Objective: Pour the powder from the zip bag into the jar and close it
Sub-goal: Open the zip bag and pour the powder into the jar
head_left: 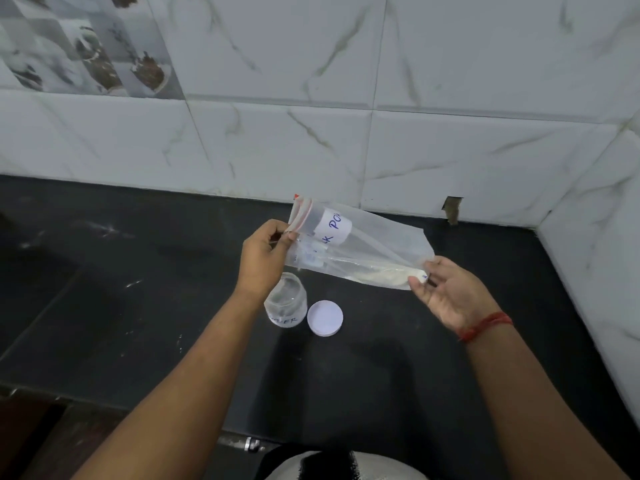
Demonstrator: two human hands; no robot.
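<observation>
At mid-frame the left hand (265, 256) pinches the red-striped zip end of a clear plastic zip bag (363, 244), and the right hand (446, 294) pinches its powder-filled bottom corner. Just below, an uncapped clear glass jar (286, 302) stands on the black counter (138, 306), its round white lid (325, 318) beside it.

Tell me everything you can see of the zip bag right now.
The zip bag is clear, thin plastic with a red zip strip at its mouth and a white label handwritten in blue. It is held in the air, lying roughly sideways above the counter, mouth to the left. The left hand pinches the mouth end; the right hand holds the bottom corner. Off-white powder sits along its lower edge. The open jar stands below the mouth end.
</observation>
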